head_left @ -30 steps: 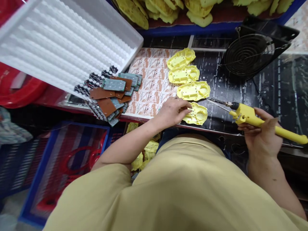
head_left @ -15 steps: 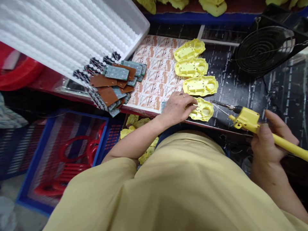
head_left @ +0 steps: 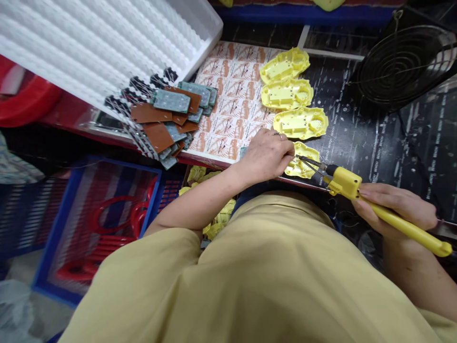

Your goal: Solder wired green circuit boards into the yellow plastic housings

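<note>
My right hand (head_left: 400, 209) is wrapped round the handle of a yellow soldering iron (head_left: 344, 183) with a thin metal solder-feed tube beside its tip. The tip reaches over the nearest yellow plastic shell (head_left: 307, 164), close to my left fingertips. My left hand (head_left: 267, 155) is closed in a pinch at that shell's left end; what the fingers grip is hidden. Beyond it lies a row of three more open yellow shells, the nearest of them the third shell (head_left: 302, 123), with their inner sides up.
Circuit boards (head_left: 172, 104) and brown boards are heaped left of the printed sheet (head_left: 228, 109), beside a white foam tray (head_left: 200, 28). A black fan (head_left: 400, 71) stands at the back right. Below left, a blue crate (head_left: 53, 238) holds red rings.
My right hand has brought the soldering iron leftward, so its tip is now over the nearest shell by my left fingers. My left hand stays pinched at the shell.
</note>
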{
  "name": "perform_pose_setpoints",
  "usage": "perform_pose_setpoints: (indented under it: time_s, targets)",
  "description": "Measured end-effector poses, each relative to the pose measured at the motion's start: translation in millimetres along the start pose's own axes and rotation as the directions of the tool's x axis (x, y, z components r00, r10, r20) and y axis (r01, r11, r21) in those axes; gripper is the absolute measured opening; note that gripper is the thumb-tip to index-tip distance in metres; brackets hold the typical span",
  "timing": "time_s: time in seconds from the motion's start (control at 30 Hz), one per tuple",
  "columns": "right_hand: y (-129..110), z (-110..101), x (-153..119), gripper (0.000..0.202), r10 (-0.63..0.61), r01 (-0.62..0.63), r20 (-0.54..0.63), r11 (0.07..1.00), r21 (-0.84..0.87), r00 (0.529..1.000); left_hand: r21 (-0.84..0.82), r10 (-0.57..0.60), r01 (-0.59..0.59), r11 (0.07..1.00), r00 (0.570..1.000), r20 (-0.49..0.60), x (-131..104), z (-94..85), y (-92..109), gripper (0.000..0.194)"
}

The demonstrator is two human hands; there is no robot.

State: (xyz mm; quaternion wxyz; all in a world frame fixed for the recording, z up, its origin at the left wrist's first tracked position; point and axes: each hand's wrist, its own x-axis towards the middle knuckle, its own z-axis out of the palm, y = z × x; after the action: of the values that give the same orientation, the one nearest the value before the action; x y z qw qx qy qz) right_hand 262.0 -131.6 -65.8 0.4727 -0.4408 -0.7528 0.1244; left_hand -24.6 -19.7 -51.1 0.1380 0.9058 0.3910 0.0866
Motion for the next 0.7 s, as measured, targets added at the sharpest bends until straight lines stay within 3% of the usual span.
perform_pose_setpoints:
  time_s: [0.1,0.2,0.5,0.6,0.63,0.7]
  targets:
    - [1,-8,13,0.015,-0.208,0.208,0.075,0.978,0.014,0.975,-0.008,-0.016,0.016,1.0,0.999,0.042,5,-4.9,1,0.029]
    - [5,-16,17,0.009,-0.268,0.271,0.136,0.962,-0.009,0.954,-0.024,-0.038,0.04,0.999,0.996,0.078,8,-7.0,1,0.029]
    - [22,-19,3,0.011,-0.156,0.154,0.126,0.988,0.026,0.98,-0.099,-0.035,0.042,0.994,0.997,0.07,10,-7.4,-2,0.025]
    - [23,-27,0,0.029,-0.061,0.06,0.193,0.998,0.015,0.979,-0.091,-0.034,0.042,0.995,0.996,0.083,10,-9.7,-2,0.025]
    - [22,-30,-3,0.032,-0.001,0.002,0.159,1.0,-0.008,0.987,-0.085,-0.032,0.04,0.996,0.996,0.087,10,-10.2,-2,0.025]
    - [21,-31,-12,0.026,0.087,-0.09,-0.056,0.995,-0.05,0.995,-0.078,-0.028,0.035,0.996,0.995,0.092,11,-10.7,-2,0.025]
